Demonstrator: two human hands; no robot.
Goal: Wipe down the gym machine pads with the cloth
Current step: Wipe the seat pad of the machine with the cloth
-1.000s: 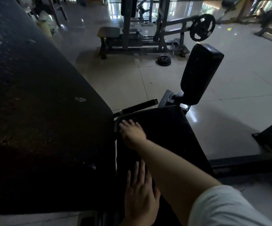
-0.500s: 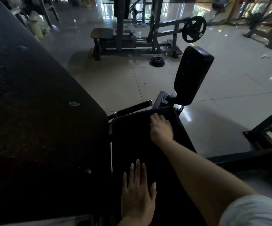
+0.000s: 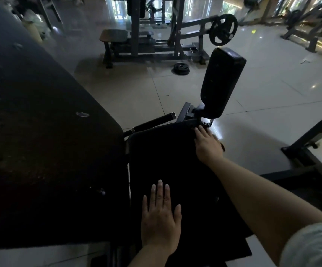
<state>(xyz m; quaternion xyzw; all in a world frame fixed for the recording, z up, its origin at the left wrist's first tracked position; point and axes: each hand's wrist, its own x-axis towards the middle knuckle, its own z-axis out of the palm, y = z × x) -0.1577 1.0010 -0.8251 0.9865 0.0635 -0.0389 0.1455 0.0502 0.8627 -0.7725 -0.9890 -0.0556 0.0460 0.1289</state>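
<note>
- Left hand (image 3: pixel 160 218): nearest, laid flat on near part of pad (image 3: pixel 162 160); fingers (image 3: pixel 159 191) straight, slightly spread, holding nothing. Prob. just bracing.
- Pad: dark, flat, runs near to far at centre, just right of big dark slab (image 3: pixel 40 141). Looks firm foam under vinyl, fixed to frame; won't shift, takes a firm press. Vinyl likely slick if damp.
- Right hand (image 3: pixel 207 145): at far right corner of pad, palm down, fingers reaching to the far edge. Can't tell if they're spread or pinching.
- Cloth: can't make it out – too dark. A dark bit shows at right edge of right hand; may be cloth, not sure. If so it's under the palm, soft and light, will bunch up; best held flat under whole palm, fingers over front edge.
- Far: upright pad (image 3: pixel 222 81) just beyond right hand, tilted on its bracket. Judged not wiped yet; could swivel, so steady it w/ other hand.
- Handle (image 3: pixel 154 122) sticks out left of that, between slab and pad.
</note>
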